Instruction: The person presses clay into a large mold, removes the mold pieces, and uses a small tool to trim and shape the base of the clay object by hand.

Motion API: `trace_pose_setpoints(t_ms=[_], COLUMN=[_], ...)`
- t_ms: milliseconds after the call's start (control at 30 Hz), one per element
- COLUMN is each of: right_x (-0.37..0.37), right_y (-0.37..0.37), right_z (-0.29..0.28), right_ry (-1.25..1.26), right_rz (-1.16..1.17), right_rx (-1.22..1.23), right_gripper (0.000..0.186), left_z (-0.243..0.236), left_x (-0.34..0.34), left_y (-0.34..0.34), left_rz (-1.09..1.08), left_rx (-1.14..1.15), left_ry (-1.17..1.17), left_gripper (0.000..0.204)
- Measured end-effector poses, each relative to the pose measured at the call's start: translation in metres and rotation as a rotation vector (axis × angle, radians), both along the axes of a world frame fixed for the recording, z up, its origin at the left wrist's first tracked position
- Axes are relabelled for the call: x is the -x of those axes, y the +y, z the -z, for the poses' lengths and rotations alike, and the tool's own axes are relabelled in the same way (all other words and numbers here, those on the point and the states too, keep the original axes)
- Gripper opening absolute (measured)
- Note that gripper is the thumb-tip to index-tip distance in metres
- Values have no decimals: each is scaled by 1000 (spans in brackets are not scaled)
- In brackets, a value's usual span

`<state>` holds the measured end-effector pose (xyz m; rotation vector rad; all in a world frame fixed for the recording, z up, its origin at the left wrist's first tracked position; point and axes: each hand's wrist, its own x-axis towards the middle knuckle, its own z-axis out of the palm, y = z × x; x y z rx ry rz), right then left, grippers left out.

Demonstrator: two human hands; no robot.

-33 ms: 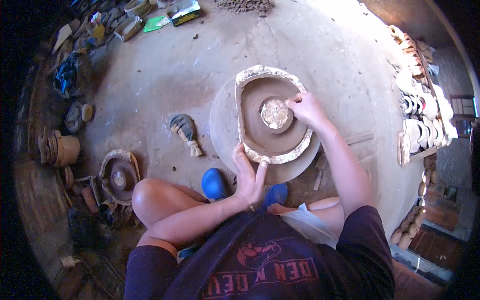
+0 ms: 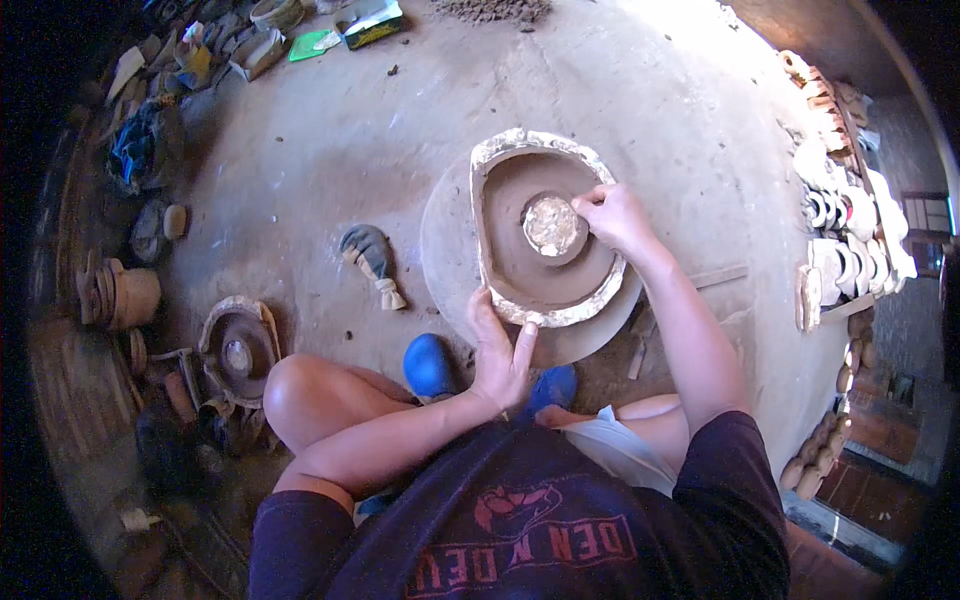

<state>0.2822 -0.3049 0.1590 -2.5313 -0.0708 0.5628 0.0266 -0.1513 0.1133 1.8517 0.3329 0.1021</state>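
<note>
A whitish plaster mould [image 2: 563, 315] with one straight side and a rounded far side rests on a round pale turntable [image 2: 447, 245]. Grey-brown clay [image 2: 502, 215] lines its inside, and in the middle a round, rough plaster plug [image 2: 551, 225] stands within a clay ring. My left hand [image 2: 497, 355] grips the mould's near left corner, thumb and fingers apart on either side of it. Reaching over the right rim, my right hand [image 2: 608, 213] pinches its thumb and finger together beside the plug. Whatever those fingertips hold is hidden.
A tied cloth bundle [image 2: 370, 262] lies on the floor left of the turntable. Farther left sits a second mould [image 2: 240, 350]. My blue shoes [image 2: 430, 365] are close to the turntable's near edge. Pale moulded pieces [image 2: 840, 230] are stacked at the right.
</note>
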Motion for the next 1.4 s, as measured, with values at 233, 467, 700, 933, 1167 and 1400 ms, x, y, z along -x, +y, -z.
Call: trace_pose_setpoints(t_ms=[233,467,700,933,1167,1400], right_x=[11,19,13,32,38,40], right_y=[10,13,30,19,15,8], right_z=[0,-7,-17,-10,-9,-14], right_ry=[-245,-404,-35,-314,-310,-96], right_rz=[-100,-232,-98,-227,-242,-93], right_rx=[77,146,-32,58,67,-46], right_gripper=[29,28,28,27,27,25], left_z=[1,-17,-12,-46,23,22], left_x=[16,23,22,-101,-125,-96], left_y=[-6,-10,-11,80,101,81], left_rz=[93,271,405,-164,-189,-269], left_rx=[47,289,207,-356,-197,-225], left_ry=[36,97,21,-315,-153,-124], left_gripper=[87,97,91,37,30,25])
